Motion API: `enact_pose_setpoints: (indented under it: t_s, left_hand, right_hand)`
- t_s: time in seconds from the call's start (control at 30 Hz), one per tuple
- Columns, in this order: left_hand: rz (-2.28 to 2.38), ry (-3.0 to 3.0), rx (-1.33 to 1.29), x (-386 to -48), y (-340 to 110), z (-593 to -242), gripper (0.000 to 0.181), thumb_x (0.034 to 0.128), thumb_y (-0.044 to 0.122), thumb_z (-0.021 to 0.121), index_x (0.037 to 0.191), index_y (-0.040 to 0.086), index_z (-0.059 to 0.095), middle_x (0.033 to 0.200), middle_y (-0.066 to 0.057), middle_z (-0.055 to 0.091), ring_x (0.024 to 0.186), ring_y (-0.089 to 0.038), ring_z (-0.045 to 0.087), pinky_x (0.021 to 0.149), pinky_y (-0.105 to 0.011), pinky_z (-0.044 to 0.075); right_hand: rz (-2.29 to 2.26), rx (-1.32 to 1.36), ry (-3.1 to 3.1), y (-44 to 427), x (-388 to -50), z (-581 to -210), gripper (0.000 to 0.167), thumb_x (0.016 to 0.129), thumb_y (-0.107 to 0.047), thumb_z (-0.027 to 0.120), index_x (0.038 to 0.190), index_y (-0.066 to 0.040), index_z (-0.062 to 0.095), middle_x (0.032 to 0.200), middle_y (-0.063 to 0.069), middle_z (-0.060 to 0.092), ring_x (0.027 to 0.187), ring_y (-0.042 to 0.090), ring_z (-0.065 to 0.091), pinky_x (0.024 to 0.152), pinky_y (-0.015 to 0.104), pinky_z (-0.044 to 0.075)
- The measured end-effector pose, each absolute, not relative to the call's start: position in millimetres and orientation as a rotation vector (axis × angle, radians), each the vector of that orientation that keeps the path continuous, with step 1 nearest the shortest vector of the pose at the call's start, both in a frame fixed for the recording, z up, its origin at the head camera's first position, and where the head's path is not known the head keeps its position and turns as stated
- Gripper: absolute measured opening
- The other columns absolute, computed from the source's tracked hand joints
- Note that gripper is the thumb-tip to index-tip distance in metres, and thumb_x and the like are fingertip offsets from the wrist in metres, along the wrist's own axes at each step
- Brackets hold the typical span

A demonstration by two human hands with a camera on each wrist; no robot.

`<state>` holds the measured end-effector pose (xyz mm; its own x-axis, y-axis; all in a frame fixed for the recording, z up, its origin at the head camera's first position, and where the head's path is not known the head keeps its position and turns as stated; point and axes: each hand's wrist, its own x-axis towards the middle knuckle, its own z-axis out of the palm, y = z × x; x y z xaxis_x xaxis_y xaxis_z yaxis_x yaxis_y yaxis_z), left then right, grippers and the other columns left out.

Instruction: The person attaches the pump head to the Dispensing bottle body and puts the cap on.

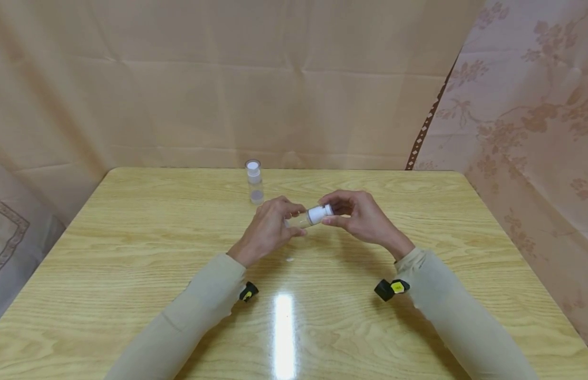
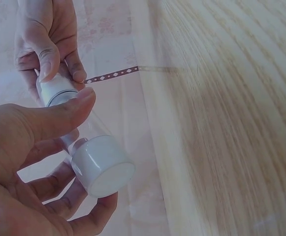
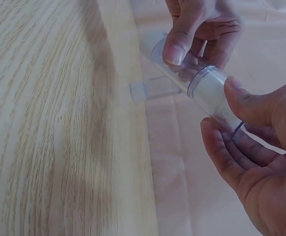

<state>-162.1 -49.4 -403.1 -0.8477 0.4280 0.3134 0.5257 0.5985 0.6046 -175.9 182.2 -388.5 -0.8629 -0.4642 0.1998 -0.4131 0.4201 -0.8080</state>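
Note:
A slim clear bottle with a white neck section (image 1: 317,214) is held tilted in the air above the table, between both hands. My left hand (image 1: 271,224) grips its clear body, thumb on one side and fingers on the other. In the left wrist view, the bottle's white base (image 2: 103,167) sticks out past those fingers. At the opposite end, my right hand (image 1: 362,216) pinches the white section under a clear sleeve (image 3: 214,93) between thumb and fingers. A similar bottle (image 1: 254,182) stands upright farther back, with a clear cap over its white top.
The wood-grain table (image 1: 156,237) ends at a beige curtain (image 1: 256,105) behind and a floral cloth (image 1: 536,132) at the right. A tiny white spot (image 1: 289,259) shows below the hands. Black wrist devices (image 1: 385,290) hang at both sleeves.

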Motion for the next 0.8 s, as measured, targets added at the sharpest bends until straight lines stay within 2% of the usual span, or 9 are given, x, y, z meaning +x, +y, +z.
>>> enact_pose_setpoints:
  t_s: [0.5, 0.8]
  left_hand:
    - [-1.102, -2.703, -0.816, -161.2, -51.8, -404.8, 0.039, 0.0783, 0.011, 0.088, 0.113, -0.001, 0.075, 0.105, -0.017, 0.072, 0.095, -0.035, 0.068, 0.079, -0.045, 0.055]
    - [-1.088, -2.751, -0.810, -160.3, -51.7, -401.8, 0.040, 0.0795, 0.012, 0.088, 0.116, 0.001, 0.075, 0.108, -0.016, 0.071, 0.098, -0.034, 0.067, 0.080, -0.043, 0.055]
  right_hand:
    - [-1.437, -0.806, 2.605, 179.7, -175.6, -390.9, 0.027, 0.088, -0.001, 0.077, 0.115, 0.000, 0.070, 0.108, 0.012, 0.071, 0.095, 0.024, 0.069, 0.085, 0.035, 0.058]
    - [-1.427, -0.805, 2.588, 181.8, -175.7, -391.1, 0.028, 0.088, 0.000, 0.077, 0.116, -0.001, 0.071, 0.112, 0.012, 0.071, 0.096, 0.025, 0.068, 0.087, 0.040, 0.058]
